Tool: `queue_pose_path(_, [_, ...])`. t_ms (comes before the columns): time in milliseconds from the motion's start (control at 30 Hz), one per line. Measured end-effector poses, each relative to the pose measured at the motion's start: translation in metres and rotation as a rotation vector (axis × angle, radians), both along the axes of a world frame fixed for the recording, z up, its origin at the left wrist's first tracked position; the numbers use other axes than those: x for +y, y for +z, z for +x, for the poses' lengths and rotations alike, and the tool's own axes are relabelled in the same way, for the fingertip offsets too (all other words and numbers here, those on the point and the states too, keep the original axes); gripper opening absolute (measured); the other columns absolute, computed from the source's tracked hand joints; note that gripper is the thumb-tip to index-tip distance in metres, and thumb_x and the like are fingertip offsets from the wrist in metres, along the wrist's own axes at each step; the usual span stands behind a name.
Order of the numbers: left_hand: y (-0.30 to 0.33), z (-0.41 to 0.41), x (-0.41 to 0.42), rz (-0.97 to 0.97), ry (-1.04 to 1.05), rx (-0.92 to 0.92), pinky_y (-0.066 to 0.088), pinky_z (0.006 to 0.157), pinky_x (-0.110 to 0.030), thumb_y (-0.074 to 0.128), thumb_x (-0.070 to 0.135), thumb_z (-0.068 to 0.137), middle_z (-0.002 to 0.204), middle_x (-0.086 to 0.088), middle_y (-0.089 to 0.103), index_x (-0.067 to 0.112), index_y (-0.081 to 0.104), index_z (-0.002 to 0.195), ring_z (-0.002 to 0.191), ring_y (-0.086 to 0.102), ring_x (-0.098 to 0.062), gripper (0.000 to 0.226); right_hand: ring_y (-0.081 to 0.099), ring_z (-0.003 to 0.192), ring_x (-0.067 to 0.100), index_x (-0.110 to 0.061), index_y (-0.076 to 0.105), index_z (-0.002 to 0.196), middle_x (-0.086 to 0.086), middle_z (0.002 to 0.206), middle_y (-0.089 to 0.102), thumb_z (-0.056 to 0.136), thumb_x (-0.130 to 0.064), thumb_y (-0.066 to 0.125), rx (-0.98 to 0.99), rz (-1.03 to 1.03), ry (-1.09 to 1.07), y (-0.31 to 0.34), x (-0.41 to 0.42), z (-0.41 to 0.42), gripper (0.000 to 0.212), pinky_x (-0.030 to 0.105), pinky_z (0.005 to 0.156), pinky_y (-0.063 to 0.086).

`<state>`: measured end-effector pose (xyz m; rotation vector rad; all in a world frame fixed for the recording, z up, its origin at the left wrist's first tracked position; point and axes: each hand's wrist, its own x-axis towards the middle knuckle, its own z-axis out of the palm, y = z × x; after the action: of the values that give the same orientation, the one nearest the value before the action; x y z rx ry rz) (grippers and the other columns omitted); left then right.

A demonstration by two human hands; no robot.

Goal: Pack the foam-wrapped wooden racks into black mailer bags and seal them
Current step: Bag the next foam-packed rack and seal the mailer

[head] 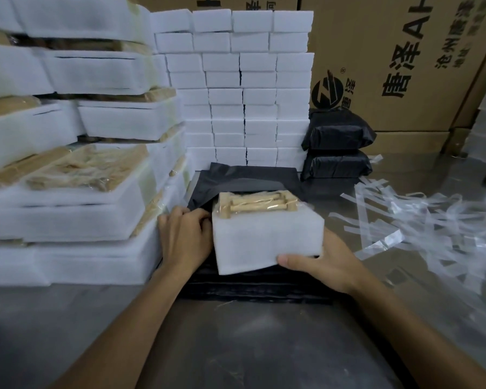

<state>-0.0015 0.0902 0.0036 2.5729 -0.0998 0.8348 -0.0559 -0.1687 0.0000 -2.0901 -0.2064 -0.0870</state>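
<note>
A warehouse packing station: stacked foam-wrapped racks (pixel 68 169), printed cardboard cartons (pixel 399 60), sealed black mailer bags (pixel 337 147), discarded peel-off strips (pixel 421 226).

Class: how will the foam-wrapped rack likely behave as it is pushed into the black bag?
The foam-wrapped rack probably stays stiff: its block shape holds in the right hand. Likely light. The mailer bag, held by the left hand, looks floppy.
</note>
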Motion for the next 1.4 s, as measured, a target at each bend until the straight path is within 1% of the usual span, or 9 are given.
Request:
queue_pose_path(133, [0.002,0.006,-0.003,-0.308,-0.098,0.115,0.040,0.083,-0.034,0.060,0.018,0.092,0.099,0.000,0.064,0.016,0.067,0.109,0.098,0.055,-0.020,0.019,0.070,0.107,0.010,-0.027,0.062,0.127,-0.009,0.117,0.073,0.050,-0.067,0.089,0.115,0.237,0.077,0.006,-0.002,-0.004,0.091,0.043,0.098,0.054])
queue_pose_path(233, [-0.002,0.011,-0.001,-0.430,-0.209,0.304,0.039,0.064,-0.017,0.050,0.015,0.098,0.086,0.004,0.064,0.016,0.062,0.088,0.086,0.055,-0.016,0.016,0.069,0.108,0.011,-0.024,0.058,0.130,-0.008,0.118,0.072,0.049,-0.064,0.089,0.141,0.216,0.087,0.008,0.004,-0.004,0.095,0.039,0.095,0.055])
queue_pose_path(333, [-0.009,0.010,0.003,-0.502,-0.261,0.331,0.041,0.065,-0.022,0.051,0.019,0.098,0.086,0.006,0.067,0.018,0.066,0.088,0.084,0.059,-0.013,0.018,0.071,0.106,0.019,-0.020,0.064,0.125,-0.001,0.115,0.075,0.054,-0.060,0.087,0.269,0.403,0.118,0.016,0.007,-0.005,0.085,0.037,0.085,0.060])
queue_pose_path(433, [-0.013,0.009,0.000,-0.396,-0.254,0.258,0.038,0.065,-0.022,0.055,0.022,0.097,0.100,0.011,0.066,0.019,0.069,0.103,0.089,0.059,-0.011,0.015,0.074,0.094,0.017,-0.018,0.072,0.112,0.001,0.104,0.077,0.050,-0.071,0.085,0.424,0.589,0.086,0.027,0.008,-0.008,0.082,0.031,0.072,0.062])
queue_pose_path(733, [-0.012,0.003,-0.006,-0.275,-0.142,-0.026,0.046,0.082,-0.028,0.060,-0.014,0.080,0.107,-0.014,0.069,0.002,0.071,0.113,0.096,0.064,-0.028,0.038,0.067,0.073,0.022,-0.009,0.069,0.099,0.008,0.089,0.070,0.078,-0.026,0.064,0.388,1.052,-0.184,0.030,0.011,-0.006,0.028,0.034,0.065,0.051])
queue_pose_path(933, [-0.007,-0.015,-0.019,-0.359,-0.208,0.053,0.034,0.071,0.000,0.064,-0.008,0.079,0.106,0.003,0.058,0.010,0.064,0.127,0.081,0.049,0.003,0.051,0.070,0.072,0.020,-0.009,0.069,0.104,0.009,0.091,0.072,0.084,-0.031,0.061,0.320,1.118,-0.225,0.024,0.014,-0.006,0.031,0.033,0.062,0.055])
queue_pose_path(1133, [-0.004,-0.030,-0.040,-0.302,-0.377,0.048,0.037,0.072,0.001,0.061,-0.010,0.076,0.107,0.008,0.051,0.012,0.056,0.136,0.085,0.053,0.000,0.065,0.074,0.099,0.025,-0.018,0.066,0.121,0.007,0.110,0.076,0.072,-0.069,0.074,0.247,0.888,-0.230,0.012,0.007,0.003,0.071,0.044,0.085,0.059])
queue_pose_path(1267, [-0.007,-0.027,-0.030,-0.301,-0.422,0.126,0.033,0.086,-0.001,0.066,-0.007,0.077,0.131,0.009,0.049,0.019,0.054,0.137,0.114,0.048,-0.003,0.066,0.071,0.094,0.007,-0.023,0.057,0.128,-0.002,0.116,0.071,0.034,-0.066,0.094,0.114,0.386,-0.125,0.008,-0.007,0.003,0.110,0.023,0.073,0.059])
queue_pose_path(1400, [0.000,-0.023,-0.016,-0.311,-0.421,0.154,0.040,0.078,-0.004,0.069,0.001,0.076,0.116,0.011,0.057,0.021,0.058,0.132,0.091,0.054,0.000,0.060,0.066,0.085,-0.003,-0.035,0.065,0.099,-0.014,0.099,0.067,0.035,-0.066,0.089,-0.042,0.102,-0.191,0.004,-0.008,0.007,0.075,0.014,0.063,0.053])
